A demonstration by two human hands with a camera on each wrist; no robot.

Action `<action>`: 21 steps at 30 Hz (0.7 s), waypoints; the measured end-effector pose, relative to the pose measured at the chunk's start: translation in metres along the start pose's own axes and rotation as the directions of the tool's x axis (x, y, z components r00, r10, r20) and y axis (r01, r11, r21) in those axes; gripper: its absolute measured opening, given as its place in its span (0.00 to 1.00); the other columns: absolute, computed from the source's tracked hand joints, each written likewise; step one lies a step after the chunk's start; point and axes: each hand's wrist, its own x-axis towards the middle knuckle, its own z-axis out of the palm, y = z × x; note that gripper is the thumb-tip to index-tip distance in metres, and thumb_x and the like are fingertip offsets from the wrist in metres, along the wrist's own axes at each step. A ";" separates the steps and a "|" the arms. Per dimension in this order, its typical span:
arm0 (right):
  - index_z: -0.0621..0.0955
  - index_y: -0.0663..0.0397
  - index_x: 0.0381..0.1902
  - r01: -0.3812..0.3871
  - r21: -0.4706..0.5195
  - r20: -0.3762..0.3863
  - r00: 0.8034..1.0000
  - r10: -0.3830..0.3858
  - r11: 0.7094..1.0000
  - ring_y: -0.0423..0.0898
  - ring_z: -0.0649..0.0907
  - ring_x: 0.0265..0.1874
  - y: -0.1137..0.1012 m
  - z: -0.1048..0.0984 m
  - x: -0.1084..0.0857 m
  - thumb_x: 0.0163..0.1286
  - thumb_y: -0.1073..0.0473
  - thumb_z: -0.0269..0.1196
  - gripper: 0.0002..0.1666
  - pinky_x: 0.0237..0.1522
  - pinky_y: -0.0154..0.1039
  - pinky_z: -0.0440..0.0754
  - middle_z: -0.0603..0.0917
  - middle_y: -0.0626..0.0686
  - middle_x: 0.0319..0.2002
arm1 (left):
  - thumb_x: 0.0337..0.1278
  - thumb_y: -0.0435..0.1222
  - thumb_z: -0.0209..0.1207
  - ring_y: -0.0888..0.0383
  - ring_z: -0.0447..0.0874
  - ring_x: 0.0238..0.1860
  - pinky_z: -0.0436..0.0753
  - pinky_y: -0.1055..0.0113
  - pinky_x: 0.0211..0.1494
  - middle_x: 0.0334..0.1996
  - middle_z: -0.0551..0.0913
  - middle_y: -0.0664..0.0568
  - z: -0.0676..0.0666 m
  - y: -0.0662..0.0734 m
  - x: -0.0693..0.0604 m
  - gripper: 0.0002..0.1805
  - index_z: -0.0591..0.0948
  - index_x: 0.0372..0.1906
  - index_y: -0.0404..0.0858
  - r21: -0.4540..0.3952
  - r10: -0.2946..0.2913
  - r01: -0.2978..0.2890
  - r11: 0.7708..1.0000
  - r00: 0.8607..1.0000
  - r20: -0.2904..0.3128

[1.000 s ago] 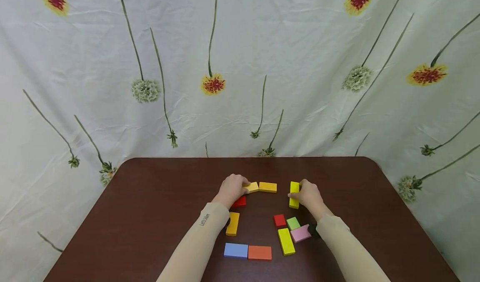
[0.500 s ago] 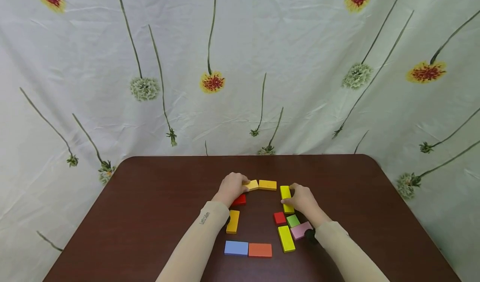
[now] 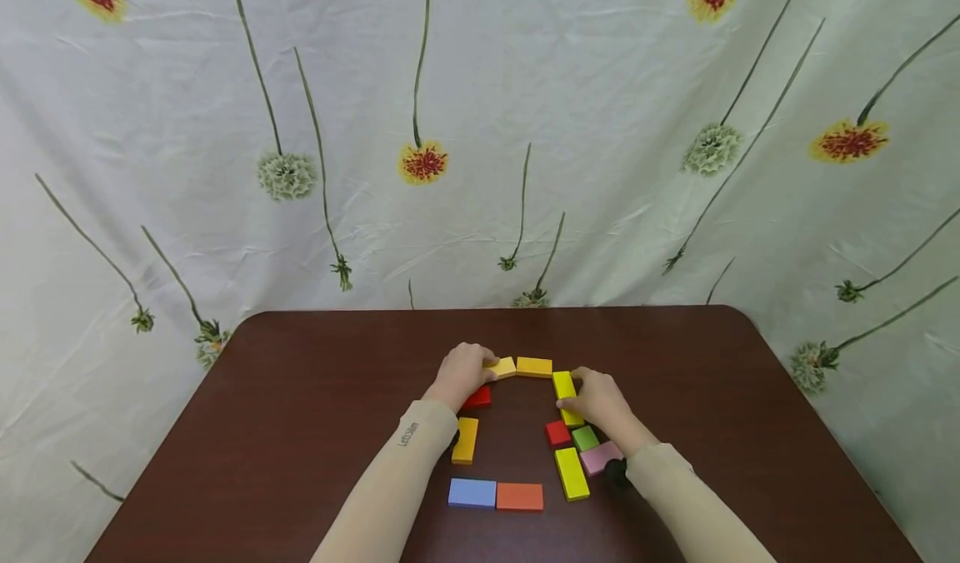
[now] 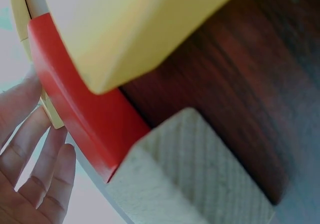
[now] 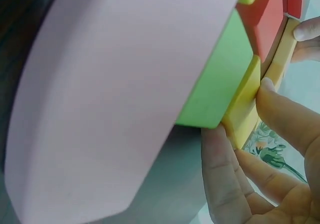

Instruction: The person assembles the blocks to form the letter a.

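In the head view my left hand [image 3: 459, 375] pinches the left end of a pale yellow block [image 3: 504, 368], whose right end meets an amber block [image 3: 534, 367]. My right hand [image 3: 606, 400] grips an upright-lying bright yellow block [image 3: 565, 390] by its sides; the block's far end is at the amber block's right end. Just below it lie a small red block [image 3: 558, 434] and a green block [image 3: 585, 439]. The right wrist view shows the right hand [image 5: 272, 169] with fingertips on the yellow block [image 5: 244, 106], beside the green block [image 5: 220, 74].
A red block [image 3: 477, 397] and an orange-yellow block [image 3: 465, 440] lie by my left wrist. Nearer are a blue block [image 3: 472, 493], an orange-red block [image 3: 520, 496], another yellow block [image 3: 572, 474] and a pink block [image 3: 601, 458]. A floral cloth hangs behind the table [image 3: 300, 430].
My right hand has brought the bright yellow block leftward and slightly nearer, from standing apart to the amber block's end, and it is now slanted. My left hand has stayed at the pale yellow block.
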 end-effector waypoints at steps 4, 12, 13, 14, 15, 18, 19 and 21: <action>0.75 0.67 0.61 0.010 -0.006 -0.007 1.000 -0.010 1.000 0.54 0.80 0.40 0.000 0.001 0.000 0.59 0.54 0.73 0.37 0.53 0.51 0.83 0.81 0.67 0.55 | 0.57 0.37 0.67 0.50 0.83 0.54 0.81 0.57 0.59 0.50 0.87 0.49 0.000 0.000 0.000 0.16 0.87 0.52 0.41 -0.007 0.002 -0.002 1.000 1.000 -0.001; 0.74 0.68 0.61 0.023 0.025 -0.007 1.000 -0.023 0.999 0.49 0.79 0.33 0.003 0.001 -0.002 0.60 0.54 0.72 0.37 0.43 0.45 0.84 0.84 0.62 0.42 | 0.57 0.37 0.68 0.50 0.83 0.55 0.81 0.57 0.60 0.51 0.87 0.49 0.000 0.000 0.000 0.17 0.87 0.52 0.42 -0.010 0.000 0.000 1.000 1.000 0.000; 0.74 0.67 0.62 0.025 0.036 -0.007 1.000 -0.025 0.999 0.48 0.78 0.32 0.004 0.000 -0.002 0.61 0.54 0.72 0.36 0.40 0.43 0.84 0.84 0.60 0.40 | 0.57 0.37 0.68 0.50 0.83 0.55 0.81 0.57 0.60 0.51 0.87 0.49 0.000 0.000 0.000 0.17 0.87 0.52 0.42 -0.013 0.001 -0.001 1.000 1.000 -0.001; 0.74 0.66 0.62 0.027 0.047 -0.007 1.000 -0.027 0.999 0.48 0.78 0.31 0.005 -0.001 -0.002 0.61 0.54 0.71 0.36 0.38 0.41 0.83 0.83 0.58 0.37 | 0.57 0.36 0.68 0.50 0.83 0.55 0.81 0.57 0.60 0.51 0.87 0.49 0.000 0.000 -0.001 0.17 0.87 0.52 0.41 -0.015 0.002 -0.002 1.000 1.000 -0.002; 0.74 0.66 0.62 0.032 0.062 -0.006 0.999 -0.032 0.998 0.47 0.78 0.30 0.007 -0.002 -0.002 0.62 0.55 0.71 0.35 0.36 0.40 0.82 0.82 0.57 0.35 | 0.56 0.36 0.68 0.50 0.83 0.55 0.81 0.57 0.59 0.50 0.87 0.49 0.000 0.000 -0.001 0.17 0.87 0.52 0.41 -0.013 0.006 -0.006 1.000 1.000 -0.003; 0.74 0.65 0.62 0.052 0.088 -0.009 0.999 -0.052 0.995 0.46 0.79 0.27 0.012 -0.005 -0.002 0.63 0.58 0.70 0.32 0.33 0.38 0.82 0.82 0.57 0.34 | 0.56 0.36 0.68 0.49 0.82 0.55 0.81 0.57 0.59 0.50 0.87 0.49 0.000 -0.001 -0.001 0.17 0.87 0.51 0.41 -0.009 0.013 -0.013 1.000 1.000 -0.008; 0.74 0.65 0.63 0.060 0.100 -0.007 0.998 -0.059 0.993 0.46 0.79 0.27 0.014 -0.006 -0.002 0.63 0.59 0.70 0.32 0.33 0.38 0.83 0.82 0.57 0.34 | 0.56 0.37 0.68 0.50 0.82 0.55 0.81 0.57 0.59 0.50 0.87 0.49 0.001 -0.001 -0.001 0.17 0.87 0.51 0.41 -0.006 0.014 -0.014 1.000 1.000 -0.010; 0.74 0.65 0.63 0.070 0.117 0.002 0.997 -0.071 0.991 0.45 0.80 0.25 0.017 -0.008 -0.003 0.63 0.61 0.70 0.33 0.33 0.39 0.84 0.82 0.57 0.34 | 0.56 0.37 0.68 0.50 0.82 0.55 0.81 0.57 0.59 0.50 0.87 0.50 0.002 -0.002 -0.001 0.17 0.87 0.51 0.42 0.000 0.013 -0.013 1.000 1.000 -0.012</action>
